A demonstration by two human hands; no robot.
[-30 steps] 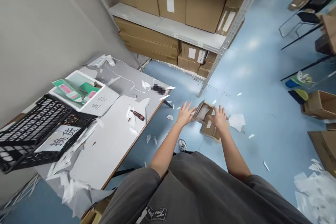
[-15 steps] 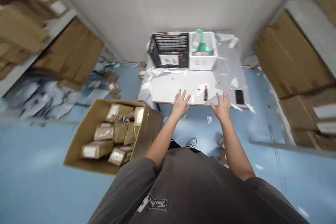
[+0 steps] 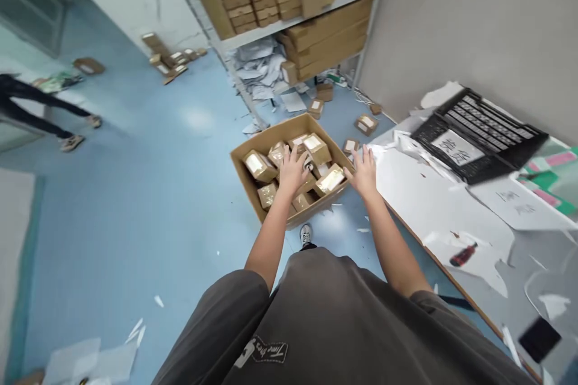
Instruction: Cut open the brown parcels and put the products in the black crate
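Note:
A large open cardboard carton (image 3: 250,191) stands on the blue floor in front of me, filled with several small brown boxes (image 3: 261,166) with white labels. My left hand (image 3: 292,173) hovers over the carton, fingers spread, holding nothing. Near the carton's right corner is my right hand (image 3: 363,172), also open with its fingers apart and close to the table's edge. Whether either hand touches anything I cannot tell.
To the right a table (image 3: 401,186) bears a black crate (image 3: 478,132), a white bin (image 3: 515,201), a red-handled tool (image 3: 463,254) and a phone (image 3: 539,339). Shelves (image 3: 284,27) hold stacked boxes. Another person's legs (image 3: 43,107) show far left. Paper scraps litter the floor.
My view has turned left from the table to the carton. Both open hands, earlier at the table's front edge, are now over and beside the carton.

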